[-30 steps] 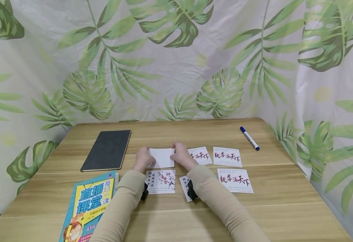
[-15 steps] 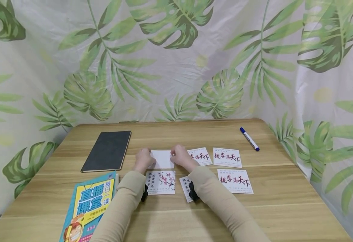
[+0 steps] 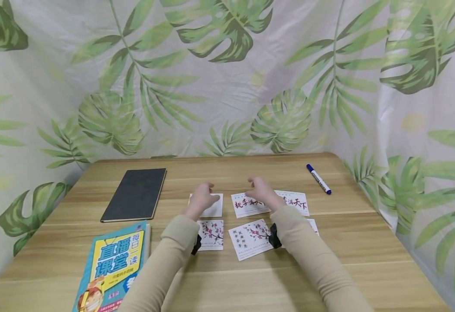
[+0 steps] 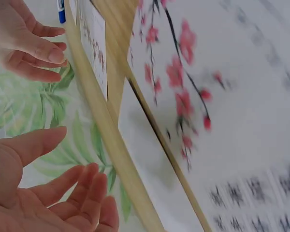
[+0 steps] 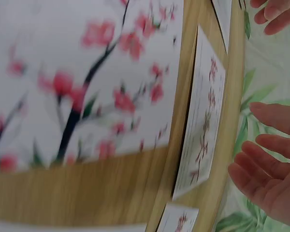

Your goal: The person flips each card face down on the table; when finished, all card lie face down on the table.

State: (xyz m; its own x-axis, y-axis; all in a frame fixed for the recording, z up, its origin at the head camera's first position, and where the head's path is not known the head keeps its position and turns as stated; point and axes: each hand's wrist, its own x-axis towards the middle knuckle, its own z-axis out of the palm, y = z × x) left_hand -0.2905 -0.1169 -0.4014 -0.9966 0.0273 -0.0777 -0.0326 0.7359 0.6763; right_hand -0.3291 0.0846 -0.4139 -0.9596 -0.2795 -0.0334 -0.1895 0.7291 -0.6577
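Showing a left hand (image 3: 203,201), fingers loosely spread and thumb apart, raised clear of a blank white card (image 3: 215,209). To its right, likewise spread and empty, a right hand (image 3: 264,193) over a red-lettered card (image 3: 247,207). Lying flat on a wooden table (image 3: 227,286), nearer the sleeves (image 3: 173,255): a blossom-printed card (image 3: 213,235) in front of the blank one, a slanted blossom card (image 3: 251,239) in front of the lettered one. Off left, a black notebook (image 3: 134,195) beyond a blue-covered book (image 3: 110,264); far right, a marker pen (image 3: 319,179).
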